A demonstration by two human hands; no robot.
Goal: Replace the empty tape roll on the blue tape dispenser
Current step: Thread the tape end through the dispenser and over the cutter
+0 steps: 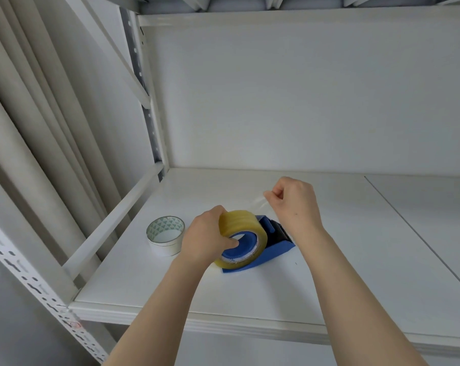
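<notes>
Scanning from the left of the frame, we list first the empty tape roll (166, 239), a white core with a green-patterned inner face, lying flat on the white shelf (355, 273) at lower centre-left, just beside our left wrist and apart from the dispenser.

Next, centre frame: our left hand (207, 233), curled round the new tape roll (243, 237), fingers over its yellowish outer band and thumb tip pressed at the rim of its core. The roll sits on the round hub of the blue tape dispenser (271, 249), which rests on the shelf; its dark serrated cutter end points to the right.

Right of centre: our right hand (295, 202), raised above the dispenser, fingers closed in a pinch on the clear tape end (259, 203), which runs up from the top of the roll.

Step in hand, as we judge it: new roll mounted, loose end being threaded. The next move calls for steadying the roll while drawing the strip down over the cutter without letting it twist or fold onto itself.
</notes>
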